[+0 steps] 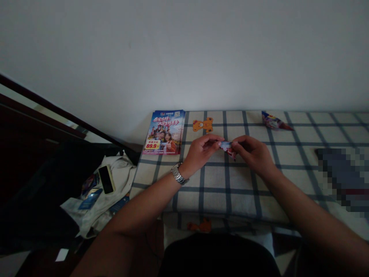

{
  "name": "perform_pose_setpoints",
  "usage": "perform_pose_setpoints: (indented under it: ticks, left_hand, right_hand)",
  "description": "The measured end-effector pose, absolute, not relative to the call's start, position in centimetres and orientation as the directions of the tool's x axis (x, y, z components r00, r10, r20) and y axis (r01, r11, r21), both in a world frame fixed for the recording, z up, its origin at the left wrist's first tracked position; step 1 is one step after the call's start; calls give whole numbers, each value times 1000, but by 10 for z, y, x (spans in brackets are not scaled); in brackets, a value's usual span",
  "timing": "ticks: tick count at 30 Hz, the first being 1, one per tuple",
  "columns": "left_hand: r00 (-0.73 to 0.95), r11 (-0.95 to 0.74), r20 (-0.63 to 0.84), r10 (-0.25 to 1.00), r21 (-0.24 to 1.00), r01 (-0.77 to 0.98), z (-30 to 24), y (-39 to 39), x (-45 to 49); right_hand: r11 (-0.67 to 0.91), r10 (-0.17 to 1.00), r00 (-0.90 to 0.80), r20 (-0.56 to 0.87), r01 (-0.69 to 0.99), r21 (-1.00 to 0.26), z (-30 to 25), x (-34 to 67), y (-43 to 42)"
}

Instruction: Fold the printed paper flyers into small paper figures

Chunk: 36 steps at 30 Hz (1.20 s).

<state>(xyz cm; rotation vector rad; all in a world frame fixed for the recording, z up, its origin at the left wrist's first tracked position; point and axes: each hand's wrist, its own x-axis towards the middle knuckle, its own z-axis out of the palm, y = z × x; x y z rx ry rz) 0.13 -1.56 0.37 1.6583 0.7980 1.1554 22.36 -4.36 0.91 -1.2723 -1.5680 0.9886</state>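
Wall (pixel 184 54), pale and plain, rises behind the checked cloth (pixel 213 196), which gives a soft, flat surface under the work. Near the right edge lies something dark (pixel 343 177), blurred into blocks, so I cannot tell what it is. Toward the left end, close to the wall, sits a stack (pixel 164 132) of printed sheets, its edges fairly even.

The left hand (pixel 201 150) and right hand (pixel 255 153) meet over the middle of the cloth, each closed in a pinch, thumb against fingers, on opposite ends of the same piece. Beyond the right hand, well apart from it, a folded piece (pixel 273 122) rests on the cloth near the wall, its pointed end to the right.

Smallest is the paper (pixel 228 148) between the fingertips, a little printed piece, blue-white along its upper edge and reddish below, narrowing downward. Whether it touches the cloth is hard to tell. It should be very light, and stiffer along any fold than across a single layer. The print may have a gloss that slips under dry fingers, and hard pulling could tear an edge. Both ends look like the best hold: a light thumb-and-finger pinch, close to the creases, keeps the layers together without crushing the narrow part.
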Motion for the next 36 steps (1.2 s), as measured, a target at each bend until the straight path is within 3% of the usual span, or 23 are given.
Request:
perform_pose_setpoints:
  ticks: [7,15,25,36]
  left_hand:
    - [341,-341,325,882,940,-13,1,-15,1]
    - [364,-163,191,912,981,-105,-1,-14,1]
    - [361,-209,210,909,977,-42,-2,-12,0]
    - [354,-196,214,911,977,-88,-1,-13,1]
  right_hand:
    - [203,978,-111,174,369,-907,12,224,-43]
    - [223,975,-90,204,383,-897,11,227,-44]
    - [216,976,-101,191,389,-896,10,228,-44]
    - [245,969,-107,221,389,-888,12,227,-43]
